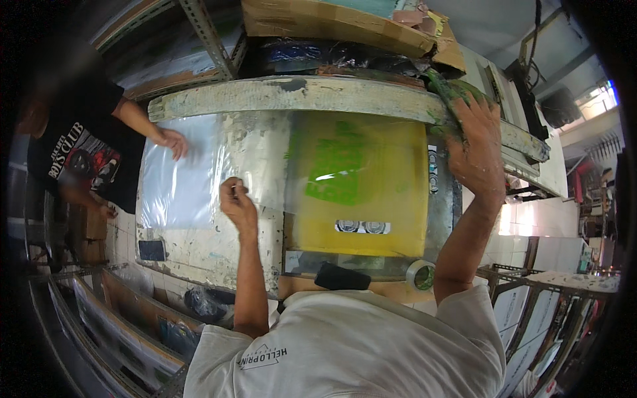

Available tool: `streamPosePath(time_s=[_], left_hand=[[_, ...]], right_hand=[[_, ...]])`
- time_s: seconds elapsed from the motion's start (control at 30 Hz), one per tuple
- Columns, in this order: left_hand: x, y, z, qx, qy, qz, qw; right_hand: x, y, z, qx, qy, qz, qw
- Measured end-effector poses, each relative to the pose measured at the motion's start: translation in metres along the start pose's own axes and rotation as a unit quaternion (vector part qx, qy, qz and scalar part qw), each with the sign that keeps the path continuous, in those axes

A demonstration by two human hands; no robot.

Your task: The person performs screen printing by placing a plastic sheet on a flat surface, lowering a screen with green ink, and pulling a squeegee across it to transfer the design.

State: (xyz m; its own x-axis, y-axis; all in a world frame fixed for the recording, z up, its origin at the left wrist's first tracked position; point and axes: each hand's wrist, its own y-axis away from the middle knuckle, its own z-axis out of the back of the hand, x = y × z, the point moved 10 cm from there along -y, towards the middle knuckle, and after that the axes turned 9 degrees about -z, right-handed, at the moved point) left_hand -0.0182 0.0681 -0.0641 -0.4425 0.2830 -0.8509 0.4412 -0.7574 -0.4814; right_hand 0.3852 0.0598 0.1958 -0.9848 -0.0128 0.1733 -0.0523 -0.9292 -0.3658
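Note:
In front of me lies a yellow printing screen (pixel 391 192) with green ink marks in its upper middle. My right hand (pixel 478 146) reaches past its far right corner and lies over a green-stained block (pixel 439 91), fingers spread across its top; its exact kind is unclear. That block rests by the right end of a long, paint-spattered beam (pixel 292 96). My left hand (pixel 237 205) is closed, fingertips pinched, beside the right edge of a glossy clear sheet (pixel 182 176). Whatever its fingers hold, if anything, is too small to make out.
A co-worker's hand (pixel 171 140) hovers over the clear sheet from the left. A tape roll (pixel 420 274) and a black object (pixel 342 276) lie at the near edge. A dark flat rectangle (pixel 152 250) sits at the table's near left corner. Cardboard (pixel 332 30) stands beyond the beam.

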Motion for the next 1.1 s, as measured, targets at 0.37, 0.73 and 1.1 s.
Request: streamPosePath(time_s=[0.37, 0.73, 1.1], left_hand=[[0.087, -0.055, 0.246, -0.119, -0.376, -0.032, 0.918], [0.022, -0.034, 0.094, 0.081, -0.428, -0.212, 0.875], [0.123, -0.039, 0.128, 0.019, -0.318, 0.075, 0.945]], right_hand=[[-0.003, 0.007, -0.003, -0.063, 0.013, 0.043, 0.997], [-0.015, 0.008, -0.008, -0.047, 0.018, 0.011, 0.999], [-0.018, 0.008, -0.009, -0.043, 0.014, 0.019, 0.999]])
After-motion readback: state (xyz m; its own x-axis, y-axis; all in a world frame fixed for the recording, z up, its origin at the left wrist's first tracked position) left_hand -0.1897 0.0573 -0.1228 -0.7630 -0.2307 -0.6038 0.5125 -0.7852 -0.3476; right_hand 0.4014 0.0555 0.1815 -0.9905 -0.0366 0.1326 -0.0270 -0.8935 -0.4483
